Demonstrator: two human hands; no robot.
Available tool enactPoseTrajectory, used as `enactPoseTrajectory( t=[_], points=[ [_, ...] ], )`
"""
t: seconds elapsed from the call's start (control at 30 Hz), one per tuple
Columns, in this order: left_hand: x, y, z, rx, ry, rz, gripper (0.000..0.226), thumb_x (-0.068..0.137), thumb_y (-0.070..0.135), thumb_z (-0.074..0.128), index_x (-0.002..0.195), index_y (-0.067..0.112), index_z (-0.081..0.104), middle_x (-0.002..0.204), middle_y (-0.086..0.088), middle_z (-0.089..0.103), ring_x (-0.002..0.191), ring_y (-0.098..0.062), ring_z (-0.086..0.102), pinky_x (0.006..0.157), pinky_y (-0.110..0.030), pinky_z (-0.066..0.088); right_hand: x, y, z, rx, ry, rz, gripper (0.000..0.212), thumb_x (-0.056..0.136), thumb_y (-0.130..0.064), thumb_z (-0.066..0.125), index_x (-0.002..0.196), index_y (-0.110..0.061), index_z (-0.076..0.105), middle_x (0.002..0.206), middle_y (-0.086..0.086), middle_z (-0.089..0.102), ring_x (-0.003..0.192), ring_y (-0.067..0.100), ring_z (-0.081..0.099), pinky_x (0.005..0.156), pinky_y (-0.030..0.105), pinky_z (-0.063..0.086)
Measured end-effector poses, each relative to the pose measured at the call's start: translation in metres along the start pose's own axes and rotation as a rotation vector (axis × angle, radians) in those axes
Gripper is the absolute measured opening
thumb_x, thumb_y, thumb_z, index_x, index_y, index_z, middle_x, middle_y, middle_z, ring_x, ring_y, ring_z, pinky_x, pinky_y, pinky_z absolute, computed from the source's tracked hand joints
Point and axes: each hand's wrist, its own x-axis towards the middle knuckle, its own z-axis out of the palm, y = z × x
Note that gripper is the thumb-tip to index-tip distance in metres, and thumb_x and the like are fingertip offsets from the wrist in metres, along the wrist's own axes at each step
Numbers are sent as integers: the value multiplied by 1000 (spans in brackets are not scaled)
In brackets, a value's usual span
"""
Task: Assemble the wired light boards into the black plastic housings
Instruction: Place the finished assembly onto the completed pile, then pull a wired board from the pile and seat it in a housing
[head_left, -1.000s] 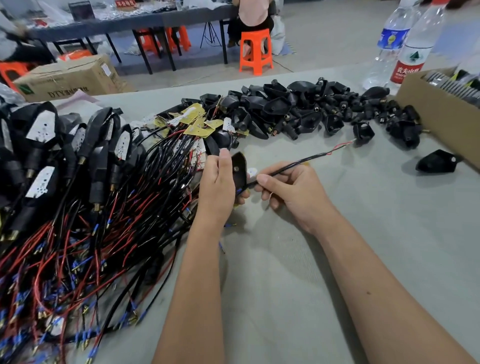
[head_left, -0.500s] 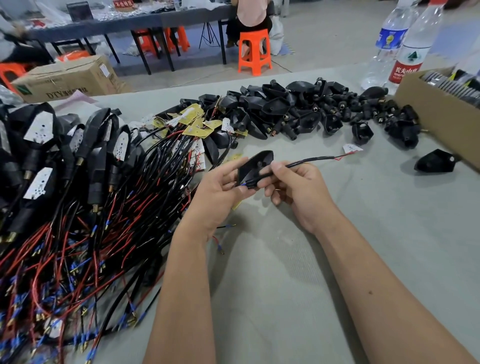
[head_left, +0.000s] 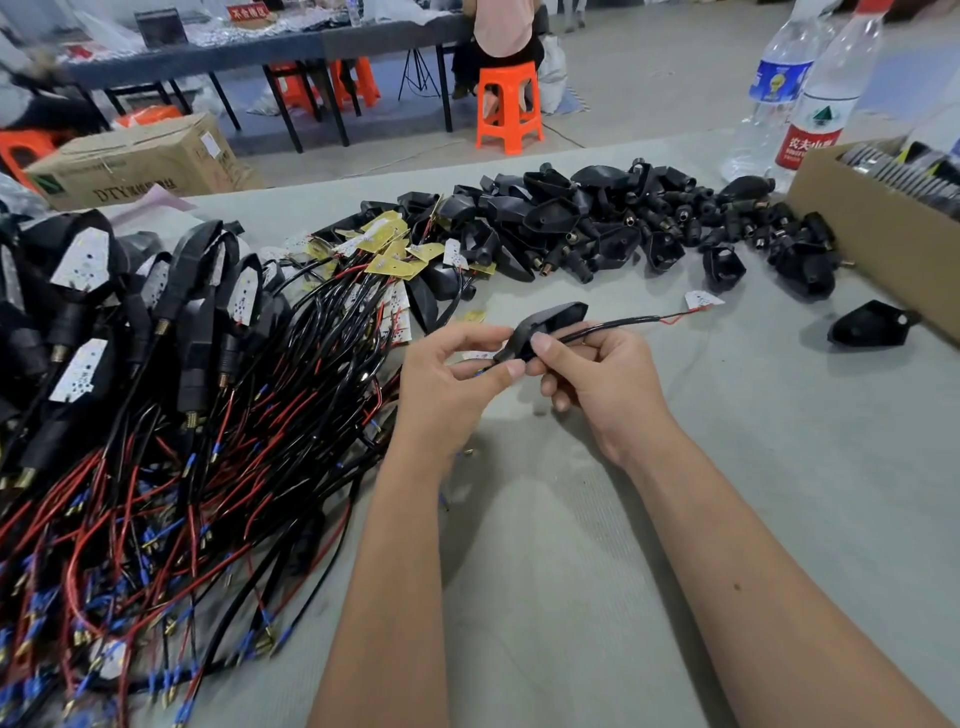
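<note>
Smooth black housing (head_left: 545, 328), long axis toward 2 o'clock; left hand (head_left: 451, 375) fingers pinch its lower end, right hand (head_left: 605, 374) fingers pinch the cable (head_left: 618, 325)

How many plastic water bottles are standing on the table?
2. A blue-label bottle stands at the far right edge of the table, and a red-label bottle stands just right of it, beside the cardboard box. More may be hidden outside the frame.

left hand (head_left: 447, 379): bare, no glove or ring
right hand (head_left: 608, 384): bare, no glove
forearms: bare, no sleeves or watch in view
</note>
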Motion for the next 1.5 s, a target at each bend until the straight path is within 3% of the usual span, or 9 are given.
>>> enactPoseTrajectory(
  t=[0.1,0.23,0.4,0.63,0.8,1.17,1.3,1.4,1.5],
  points=[
    [-1,1,-2,-158,-10,-39,27,85,-13,71,104,6,76,95,-11,79,90,-25,78,80,-25,60,1,-2,-1,55,-20,4,18,101,-13,65,87,-6,76,77,13,74,57,16,59,47,22,45],
    [-2,2,-6,-226,127,-80,16,87,-6,74,90,9,78,86,-22,76,80,-29,78,75,-28,62,3,-3,-2,91,-49,65,20,104,-14,59,95,-2,73,79,13,74,58,15,60,47,21,46],
    [-2,1,-14,-169,115,-67,13,90,-1,74,84,10,79,82,-18,77,70,-26,76,67,-25,61,4,-4,-2,72,30,102,16,99,-14,68,90,-1,72,71,10,71,52,12,55,44,20,43],
    [1,3,-24,-78,256,-23,16,97,8,68,82,3,71,68,-6,71,56,-16,67,52,-22,53,7,-11,-10,321,198,174,14,98,-13,69,88,-4,66,66,5,68,53,8,53,43,16,40],
    [3,5,-32,-112,397,7,20,100,9,64,80,9,68,64,2,69,56,-12,66,53,-19,52,8,-15,-12,393,235,186,15,98,-10,68,85,-4,65,66,5,68,53,7,53,42,15,39],
    [2,4,-30,-69,478,45,18,100,12,63,83,11,68,65,3,68,57,-11,64,54,-19,50,11,-15,-17,469,301,157,11,98,-7,67,88,-1,65,70,7,70,54,7,53,43,14,40],
    [1,7,-41,-63,522,8,21,103,13,58,83,11,64,62,6,66,56,-11,65,53,-19,50,14,-19,-28,669,326,176,18,102,-17,62,92,-4,67,71,4,65,54,8,52,41,16,39],
    [0,8,-47,82,522,14,20,103,14,55,84,13,61,66,5,67,63,-15,69,61,-25,55,16,-20,-34,774,340,160,31,106,-28,56,93,-4,71,67,2,59,52,8,50,42,16,38],
    [-3,6,-39,566,525,197,3,96,14,62,93,15,62,89,4,67,87,-16,62,81,-25,49,15,-17,-34,681,333,153,32,107,-27,55,93,-3,72,68,3,59,53,8,50,43,17,39]
  ],
)
